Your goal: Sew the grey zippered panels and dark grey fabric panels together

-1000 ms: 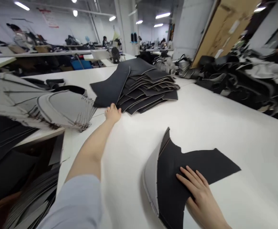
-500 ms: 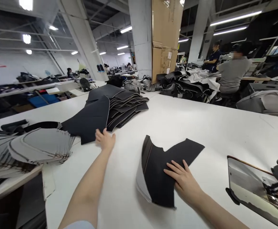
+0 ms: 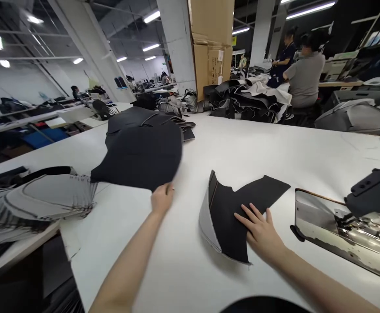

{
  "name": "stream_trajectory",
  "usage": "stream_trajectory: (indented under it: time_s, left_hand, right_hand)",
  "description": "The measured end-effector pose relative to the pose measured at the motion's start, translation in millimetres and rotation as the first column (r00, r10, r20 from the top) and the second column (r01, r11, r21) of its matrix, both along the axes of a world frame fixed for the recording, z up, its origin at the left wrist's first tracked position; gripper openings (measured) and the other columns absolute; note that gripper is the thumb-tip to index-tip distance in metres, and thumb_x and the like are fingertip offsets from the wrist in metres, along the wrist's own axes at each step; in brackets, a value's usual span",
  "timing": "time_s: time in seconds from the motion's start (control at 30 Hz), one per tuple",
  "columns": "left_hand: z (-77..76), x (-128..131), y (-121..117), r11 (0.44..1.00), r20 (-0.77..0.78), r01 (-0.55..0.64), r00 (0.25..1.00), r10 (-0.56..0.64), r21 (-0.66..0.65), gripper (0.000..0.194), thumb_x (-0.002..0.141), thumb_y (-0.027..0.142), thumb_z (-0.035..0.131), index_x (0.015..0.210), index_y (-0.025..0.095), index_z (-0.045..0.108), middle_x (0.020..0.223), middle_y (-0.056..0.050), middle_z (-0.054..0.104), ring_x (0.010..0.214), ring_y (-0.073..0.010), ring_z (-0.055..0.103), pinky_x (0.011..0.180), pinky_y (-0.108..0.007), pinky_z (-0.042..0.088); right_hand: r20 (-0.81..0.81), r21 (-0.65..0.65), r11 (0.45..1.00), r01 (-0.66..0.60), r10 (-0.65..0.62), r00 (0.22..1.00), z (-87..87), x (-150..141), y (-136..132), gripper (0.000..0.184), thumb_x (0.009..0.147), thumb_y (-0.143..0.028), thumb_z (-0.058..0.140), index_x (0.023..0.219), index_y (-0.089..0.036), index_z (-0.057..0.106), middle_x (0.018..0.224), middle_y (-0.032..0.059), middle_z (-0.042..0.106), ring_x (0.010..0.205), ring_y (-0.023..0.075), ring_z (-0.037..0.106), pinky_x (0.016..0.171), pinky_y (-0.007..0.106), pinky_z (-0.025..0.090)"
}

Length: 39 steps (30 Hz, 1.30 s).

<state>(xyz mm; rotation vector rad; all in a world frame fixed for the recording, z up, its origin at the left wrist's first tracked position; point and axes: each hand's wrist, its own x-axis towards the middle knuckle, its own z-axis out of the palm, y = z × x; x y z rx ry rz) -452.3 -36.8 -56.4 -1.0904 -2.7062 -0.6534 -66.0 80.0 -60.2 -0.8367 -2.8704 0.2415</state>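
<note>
- Pinching, as far as the blur shows, the lower edge of a raised matte-black curved fabric panel (image 3: 140,152) with the left hand (image 3: 162,199), fingers nearly closed.
- Spreading the right hand (image 3: 260,232) open and flat on a second black panel with pale grey backing (image 3: 232,213), mid-table.
- Risking, through a slipped pinch, a drop onto the fanned grey panels (image 3: 46,200) by the left edge of the white table (image 3: 307,148), and a slide off it.

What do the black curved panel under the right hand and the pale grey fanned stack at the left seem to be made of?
The black curved panel under the right hand looks like matte synthetic or real leather: thick, dull, with a pale grey layer at its curled edge, perhaps a bonded backing. The pale grey fanned stack looks like similar sheets, backing side up, with a dull, fabric-like face; the exact material cannot be told.
</note>
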Motion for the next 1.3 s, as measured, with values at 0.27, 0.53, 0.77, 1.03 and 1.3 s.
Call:
stream_trajectory:
  time_s: [0.27,0.53,0.77,1.03,1.3]
  left_hand:
    - [4.5,112.7,14.3,0.959,0.021,0.262,0.965,-0.261,-0.109,0.051,0.077,0.022,0.058,0.127,0.018,0.067,0.144,-0.009,0.058,0.138,-0.0283,0.050,0.122,-0.046,0.034]
    - [8.1,114.2,24.7,0.989,0.027,0.017,1.000,-0.013,-0.144,0.053,0.078,0.020,0.054,0.129,0.018,0.065,0.147,-0.007,0.056,0.138,-0.0278,0.050,0.120,-0.039,0.038]
    - [16.4,127.5,28.9,0.986,0.054,-0.017,0.998,0.026,-0.169,0.052,0.082,0.019,0.054,0.133,0.015,0.063,0.148,-0.009,0.054,0.136,-0.0320,0.051,0.114,-0.042,0.044]
    - [10.1,148.6,16.9,0.986,-0.009,-0.022,1.000,0.021,-0.166,0.051,0.080,0.022,0.055,0.129,0.021,0.067,0.130,-0.008,0.069,0.119,-0.0333,0.064,0.099,-0.042,0.054]
    - [5.2,172.4,-3.1,0.974,-0.079,0.093,0.991,-0.111,-0.207,0.052,0.085,0.026,0.052,0.134,0.016,0.063,0.153,-0.011,0.048,0.143,-0.0306,0.043,0.119,-0.039,0.037]
  right_hand:
    - [-0.003,-0.236,0.946,-0.224,0.230,0.973,19.5,102.0,22.1,0.070,0.077,-0.004,0.043,0.138,-0.035,0.060,0.157,0.0046,0.043,0.151,0.0328,0.029,0.118,0.073,0.013]
    - [-0.139,-0.325,0.899,-0.295,0.263,0.955,21.5,171.4,31.0,0.060,0.086,-0.016,0.047,0.142,-0.034,0.056,0.158,0.0040,0.043,0.151,0.0294,0.029,0.124,0.062,0.010]
    - [-0.124,-0.258,0.922,-0.288,0.264,0.957,23.9,167.6,29.8,0.055,0.091,-0.019,0.044,0.142,-0.031,0.057,0.157,0.0057,0.045,0.150,0.0294,0.031,0.123,0.061,0.013]
    - [-0.088,-0.215,0.950,-0.225,0.211,0.974,20.4,169.6,26.1,0.061,0.085,-0.015,0.049,0.145,-0.025,0.054,0.159,0.0099,0.041,0.150,0.0274,0.031,0.124,0.055,0.019]
    - [-0.089,-0.195,0.967,-0.162,0.147,0.985,22.3,171.4,21.4,0.061,0.085,-0.013,0.049,0.145,-0.024,0.055,0.160,0.0111,0.038,0.150,0.0274,0.031,0.124,0.051,0.021]
